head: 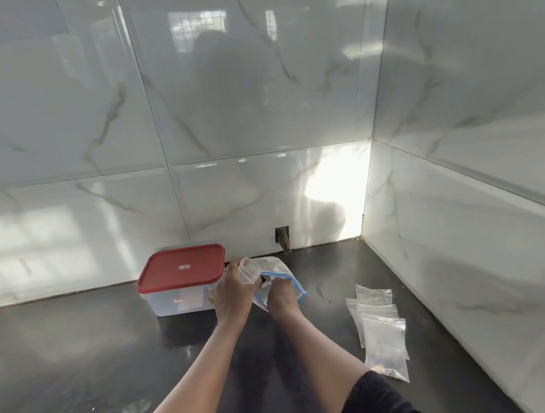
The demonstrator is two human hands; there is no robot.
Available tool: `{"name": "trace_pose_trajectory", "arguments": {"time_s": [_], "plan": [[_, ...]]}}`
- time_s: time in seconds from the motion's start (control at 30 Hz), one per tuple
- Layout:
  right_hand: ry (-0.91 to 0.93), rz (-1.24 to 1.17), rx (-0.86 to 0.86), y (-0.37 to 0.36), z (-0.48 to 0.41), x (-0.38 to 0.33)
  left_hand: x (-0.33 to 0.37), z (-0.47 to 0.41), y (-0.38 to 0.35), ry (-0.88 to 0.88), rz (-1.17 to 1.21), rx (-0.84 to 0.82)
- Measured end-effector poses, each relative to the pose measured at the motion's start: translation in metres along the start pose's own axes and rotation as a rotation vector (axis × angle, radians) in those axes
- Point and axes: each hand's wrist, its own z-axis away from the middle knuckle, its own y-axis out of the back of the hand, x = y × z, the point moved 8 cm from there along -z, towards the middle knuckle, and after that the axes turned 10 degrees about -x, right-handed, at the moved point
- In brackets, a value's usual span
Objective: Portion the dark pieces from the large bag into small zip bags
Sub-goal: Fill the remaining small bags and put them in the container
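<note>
1. Head view: both forearms reach forward over the dark counter [80, 351]. The left hand [230, 292] is raised, its fingers curled round a small zip bag [249, 270].
2. The right hand [279, 292] bends down at the wrist into the mouth of the large bag [283, 275], which lies on the counter beside a red-lidded container [181, 272].
3. The right fingertips are hidden, so I cannot tell whether they pinch anything. The dark pieces [265, 276] show only as a small dark patch.
4. Spare bags [380, 325] overlap at the right. A dark sleeve [377, 400] is cut off below.

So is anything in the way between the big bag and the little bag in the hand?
Nothing visible is. The left hand holds the small zip bag right next to the mouth of the large bag, where the right hand is. The red-lidded box sits off to the left.
</note>
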Motion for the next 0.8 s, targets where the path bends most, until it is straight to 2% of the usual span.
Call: {"name": "trace_pose_trajectory", "arguments": {"time_s": [0.1,0.43,0.63,0.8], "plan": [[0.001,0.039,0.028,0.005,0.003,-0.003,0.001,0.001,0.001,-0.002,-0.001,0.006],[-0.001,0.158,-0.042,0.002,0.005,-0.008,-0.004,0.0,0.007,0.013,0.012,0.046],[-0.035,0.094,-0.018,-0.009,0.007,-0.012,-0.017,-0.008,0.019,0.048,-0.015,0.078],[-0.062,0.042,-0.076,-0.025,0.009,-0.014,-0.019,-0.009,0.027,0.048,-0.046,0.102]]}}
